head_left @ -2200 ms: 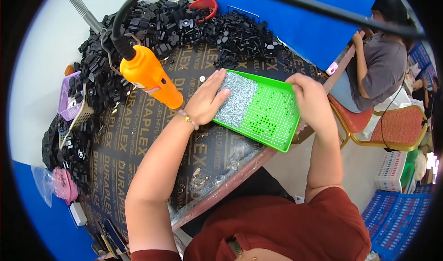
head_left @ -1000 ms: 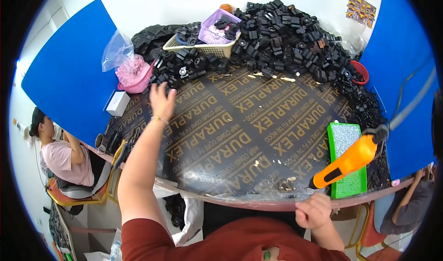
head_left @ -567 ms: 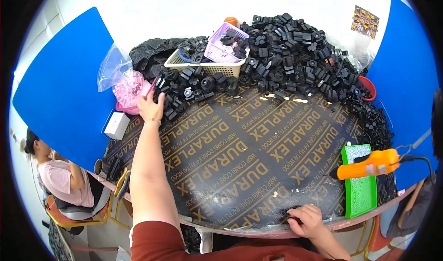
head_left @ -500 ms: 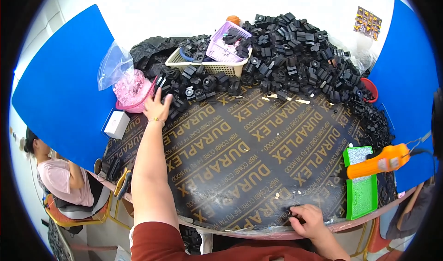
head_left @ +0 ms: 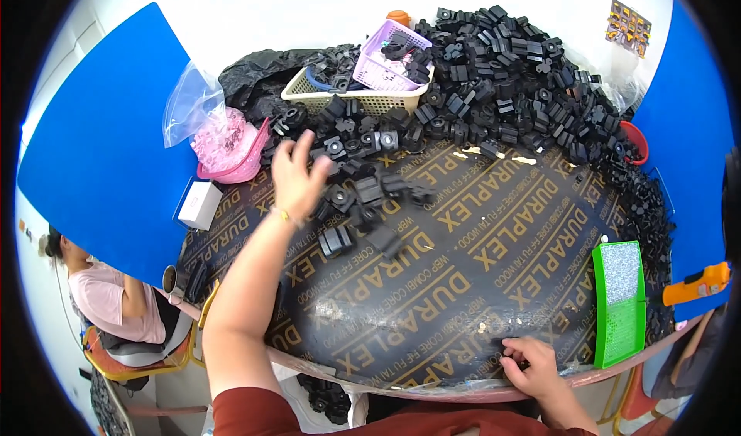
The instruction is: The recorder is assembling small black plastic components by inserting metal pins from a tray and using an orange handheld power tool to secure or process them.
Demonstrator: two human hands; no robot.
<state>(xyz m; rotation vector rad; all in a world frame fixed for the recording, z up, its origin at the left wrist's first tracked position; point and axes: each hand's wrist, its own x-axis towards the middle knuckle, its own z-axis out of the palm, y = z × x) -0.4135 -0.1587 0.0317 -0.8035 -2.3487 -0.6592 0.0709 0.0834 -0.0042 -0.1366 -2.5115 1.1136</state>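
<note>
My left hand [head_left: 299,177] reaches over the table, fingers spread and holding nothing. Beside and beneath it, several black plastic blocks [head_left: 370,191] with round holes lie loose, some smeared by motion. They spread out from a large heap of similar black parts [head_left: 502,81] at the back. Near the front edge, my right hand [head_left: 534,365] rests low with curled fingers; what they hold, if anything, is hidden. To its right lies a green tray [head_left: 619,351] with small silvery pieces in its far part.
A pink basket [head_left: 251,162] of pink pieces and a white box [head_left: 199,204] stand left. Behind are a cream basket [head_left: 386,104] and a purple basket [head_left: 374,73]. Blue panels [head_left: 100,119] flank the table. An orange tool [head_left: 697,284] hangs right; a person [head_left: 116,305] sits left.
My left hand has moved right and nearer from beside the pink basket, and black blocks have spread onto the bare tabletop. My right hand stays curled. The orange tool has swung rightward, uncovering the tray.
</note>
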